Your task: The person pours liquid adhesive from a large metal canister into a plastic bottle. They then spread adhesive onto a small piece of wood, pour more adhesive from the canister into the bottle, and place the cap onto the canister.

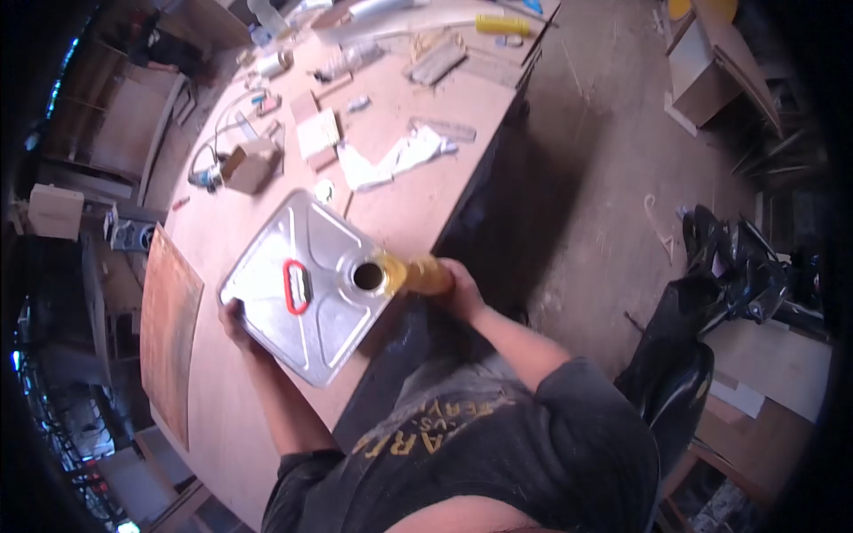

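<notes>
A square silver metal can (267, 258) with a red handle (290, 287) stands at the table's near edge, its top facing me. Near the can's right corner is a round dark opening (367, 275). My left hand (235, 327) is closed on the can's left corner, with part of its fingers hidden. My right hand (462, 291) is wrapped around a yellow-amber, see-through bottle (425, 275) lying sideways beside the opening. The bottle's left end meets the rim of the opening. Whether liquid is flowing between them I cannot tell.
On the wooden table (404, 209) lie a white cloth (391, 160), a small cardboard box (251, 166), wood blocks (317, 135) and a yellow tube-like object (502, 24). A brown board (171, 329) lies left. A motorcycle (702, 311) stands right. Another person (164, 49) is at far left.
</notes>
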Demonstrator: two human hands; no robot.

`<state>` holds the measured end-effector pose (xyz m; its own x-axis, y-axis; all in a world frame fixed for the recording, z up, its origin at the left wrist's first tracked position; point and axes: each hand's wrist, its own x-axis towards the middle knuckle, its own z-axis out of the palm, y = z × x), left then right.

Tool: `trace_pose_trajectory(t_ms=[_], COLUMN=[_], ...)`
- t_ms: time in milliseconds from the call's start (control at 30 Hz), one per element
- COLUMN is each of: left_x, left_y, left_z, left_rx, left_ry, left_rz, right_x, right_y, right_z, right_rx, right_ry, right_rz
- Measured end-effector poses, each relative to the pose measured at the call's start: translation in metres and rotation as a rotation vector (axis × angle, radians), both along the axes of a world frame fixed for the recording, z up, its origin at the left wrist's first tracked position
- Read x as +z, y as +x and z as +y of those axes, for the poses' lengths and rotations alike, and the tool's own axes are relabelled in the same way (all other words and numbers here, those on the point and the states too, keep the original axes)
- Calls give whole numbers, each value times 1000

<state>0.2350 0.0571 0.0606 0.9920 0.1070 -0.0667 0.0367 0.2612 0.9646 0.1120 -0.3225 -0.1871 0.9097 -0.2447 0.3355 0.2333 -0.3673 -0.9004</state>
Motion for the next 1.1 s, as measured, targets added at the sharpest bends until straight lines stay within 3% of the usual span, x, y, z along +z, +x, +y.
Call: trace_pose_trajectory(t_ms=[33,67,100,167,200,267,333,433,533,633,733,1100], left_x=[-1,0,-2,-9,-7,-10,-29,-56,-69,-62,-86,-90], left_y=[5,7,12,17,16,18,26,34,31,20,25,21], left_z=[7,5,-2,6,3,12,24,48,57,55,67,79], left_rx=[27,7,-8,-19,-19,-30,-54,-89,-72,-87,-62,159], left_ry=[23,76,121,34,15,-24,-65,-215,-298,-341,-365,62], left_rz=[3,-83,-191,-185,-196,-203,-196,-135,-111,-133,-133,-205], right_x=[4,8,31,3,-11,5,40,67,89,119,154,301], right_y=[4,7,9,7,-1,8,-5,-2,-4,-1,-1,9], right_z=[6,13,11,18,20,20,19,29,38,46,56,28], right_rx=[262,255,284,175,127,42,-2,-31,-50,-97,-115,-6], right_ry=[717,1476,1540,1423,936,318,48,-46,30,-40,13,-67], right_rz=[188,385,348,264,222,192,239,205,135,216,172,-22])
